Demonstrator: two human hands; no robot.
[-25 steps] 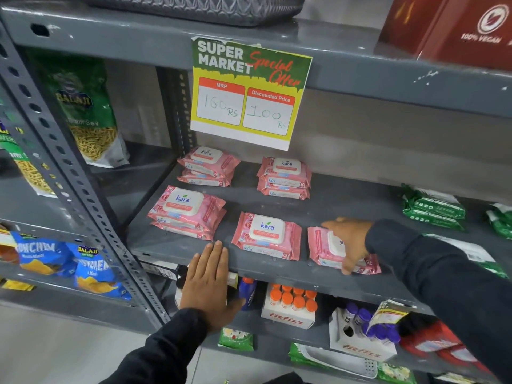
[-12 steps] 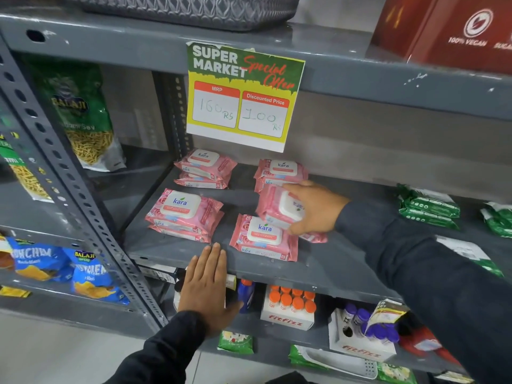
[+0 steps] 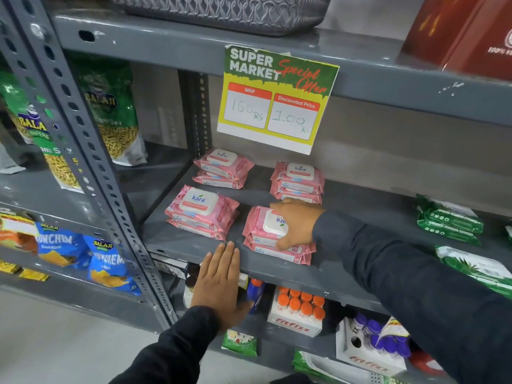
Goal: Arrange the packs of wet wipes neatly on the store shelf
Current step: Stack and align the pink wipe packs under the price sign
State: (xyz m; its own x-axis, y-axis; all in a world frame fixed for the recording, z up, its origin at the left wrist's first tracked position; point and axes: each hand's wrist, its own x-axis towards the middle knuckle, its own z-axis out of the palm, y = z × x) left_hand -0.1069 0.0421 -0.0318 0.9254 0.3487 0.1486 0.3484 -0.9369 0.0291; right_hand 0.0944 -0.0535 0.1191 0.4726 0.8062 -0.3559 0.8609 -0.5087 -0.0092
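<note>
Nearest me, my left hand (image 3: 219, 284) lies flat and empty, fingers together, its tips on the front lip of the shelf (image 3: 346, 275). Just beyond, my right hand (image 3: 297, 224) is spread over the top pack (image 3: 263, 224), thumb on its front edge, pressing it onto the front right stack (image 3: 277, 252); its label reads reversed, so I judge it needs turning. I count four pink stacks: front left (image 3: 202, 212) about three packs, front right three, back left (image 3: 223, 169) about three, back right (image 3: 297, 181) three or four. Arranging looks nearly finished; squaring this last pack remains, I think. Farthest, the offer sign (image 3: 277, 98) hangs above.
</note>
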